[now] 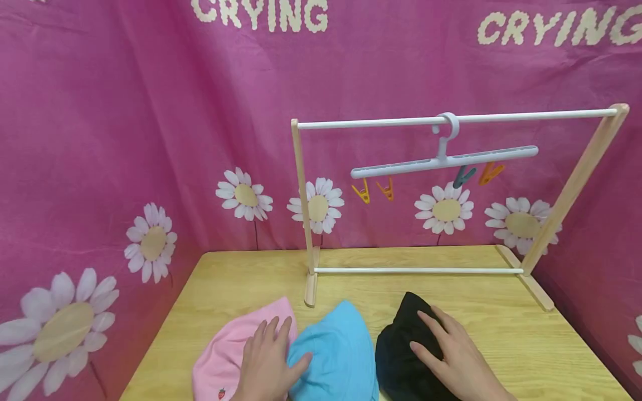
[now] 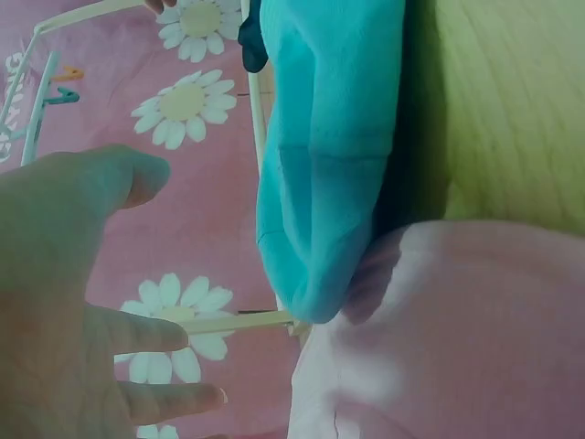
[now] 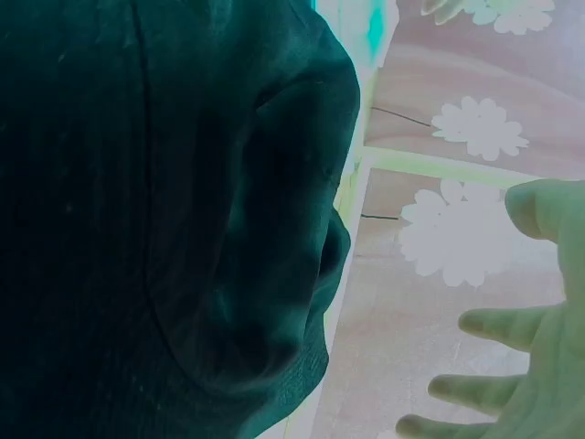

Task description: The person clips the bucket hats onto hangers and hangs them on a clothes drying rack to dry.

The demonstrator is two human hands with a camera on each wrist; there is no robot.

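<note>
Three bucket hats lie side by side at the front of the table: a pink hat with a small strawberry mark, a blue hat and a black hat. Above the pink and blue hats hovers my left hand, fingers spread; the left wrist view shows a gap between it and the hats. My right hand is over the black hat's right side with its fingers apart. In the right wrist view that hand stands off from the dark cloth. Neither hand holds anything.
Behind the hats stands a wooden rack with a white top rail. From it hangs a tilted white hanger carrying yellow, orange and grey clips, among them a yellow clip. A pink flowered curtain encloses the wooden table.
</note>
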